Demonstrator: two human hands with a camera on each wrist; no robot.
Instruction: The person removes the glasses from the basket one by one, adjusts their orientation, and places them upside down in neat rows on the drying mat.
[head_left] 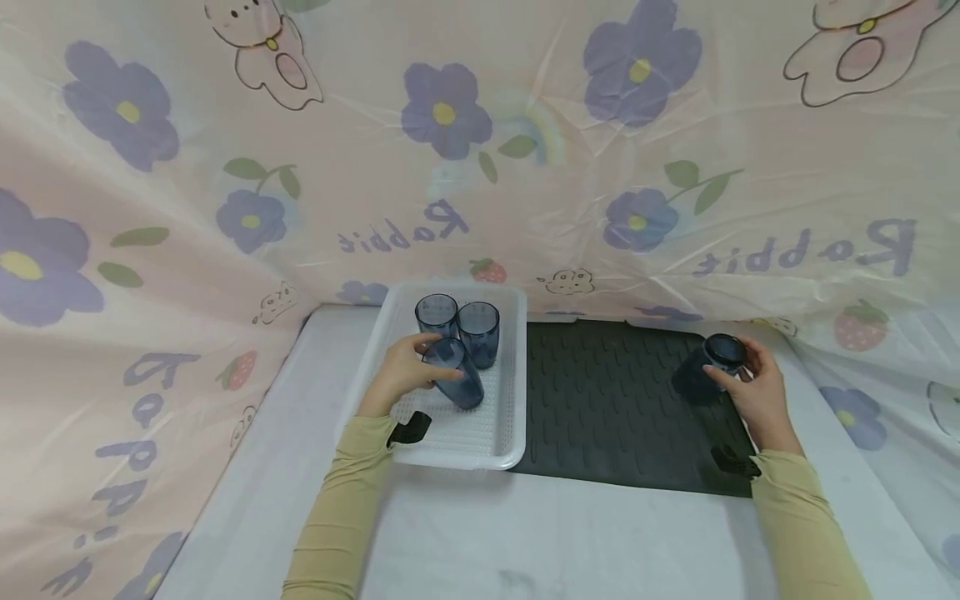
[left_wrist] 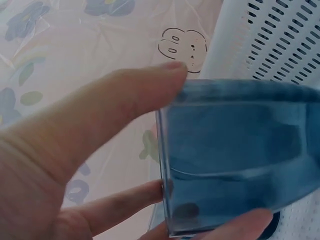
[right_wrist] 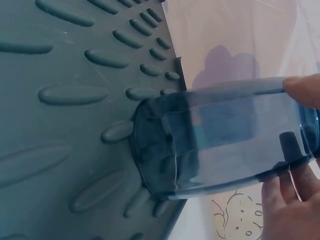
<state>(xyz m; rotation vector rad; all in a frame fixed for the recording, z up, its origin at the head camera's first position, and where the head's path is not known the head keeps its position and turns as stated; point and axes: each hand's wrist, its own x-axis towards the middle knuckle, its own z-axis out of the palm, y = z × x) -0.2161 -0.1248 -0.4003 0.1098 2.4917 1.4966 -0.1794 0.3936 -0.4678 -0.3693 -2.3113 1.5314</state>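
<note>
My left hand (head_left: pixel 401 367) grips a clear blue drinking glass (head_left: pixel 462 385) near its upper end, thumb on one side and fingers on the other. That glass leans over the white perforated tray (head_left: pixel 516 417), in front of two more blue glasses (head_left: pixel 436 313) standing close together inside it. On the far right, my right hand (head_left: pixel 762 398) holds another blue glass (head_left: pixel 696 380) by its upper end. In the right wrist view, the lower end of this glass (right_wrist: pixel 235 145) meets the dark ridged mat (right_wrist: pixel 75 130); whether it bears weight there I cannot tell.
The dark mat (head_left: pixel 600 408) lies against the tray's right side on a white-covered table (head_left: pixel 570 533). A printed plastic sheet (head_left: pixel 525 192) with flowers rises behind and along both sides. A black strap (head_left: pixel 411 428) sits at the left wrist.
</note>
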